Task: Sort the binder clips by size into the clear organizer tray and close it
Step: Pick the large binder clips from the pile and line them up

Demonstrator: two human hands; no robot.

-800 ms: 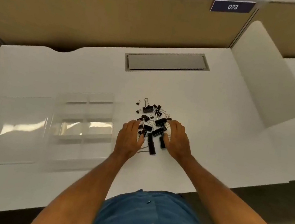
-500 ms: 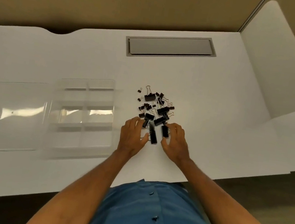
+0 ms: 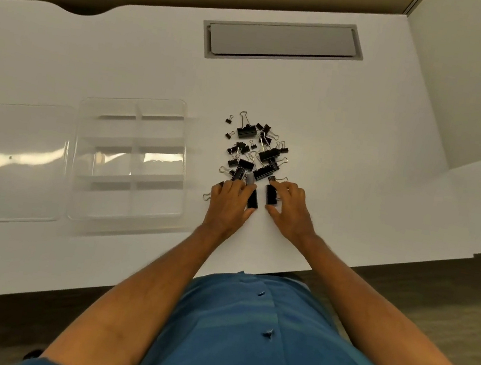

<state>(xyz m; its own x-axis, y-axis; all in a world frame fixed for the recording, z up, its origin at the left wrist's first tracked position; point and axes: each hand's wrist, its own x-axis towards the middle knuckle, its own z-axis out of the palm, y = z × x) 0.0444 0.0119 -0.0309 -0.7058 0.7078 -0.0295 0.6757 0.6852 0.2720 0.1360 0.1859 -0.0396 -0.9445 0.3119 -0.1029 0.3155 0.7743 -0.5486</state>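
1. Clips [image 3: 254, 150] are the task's thing, but the biggest item is the bench [image 3: 342, 172]: a hard, smooth white top, so small parts will likely slide on it when nudged.
2. Tray [image 3: 123, 212]: clear plastic, divided into compartments, all looking empty, left of the clips and apart from them. Its lid [image 3: 13, 162] lies open flat on the far left. Probably light and liable to skate when closed; steady the base and press the lid at its edge.
3. The clips lie in a loose black heap on the bench, mixed sizes, wire handles tangled. Judged stiff, light, not fragile; lifting one may drag neighbours.
4. Big clip [image 3: 253, 198] between the hands: best pinched across its flat black body, not by the springy wire loops.
5. Right hand [image 3: 289, 209]: fingers curled narrowly round another big clip [image 3: 270, 195], thumb below it.
6. Left hand [image 3: 230, 202]: fingers spread low over the heap's near edge; whether they grip anything I cannot tell.
7. Smallest clips [image 3: 228, 120] at the far edge: fiddly, fingertip work.
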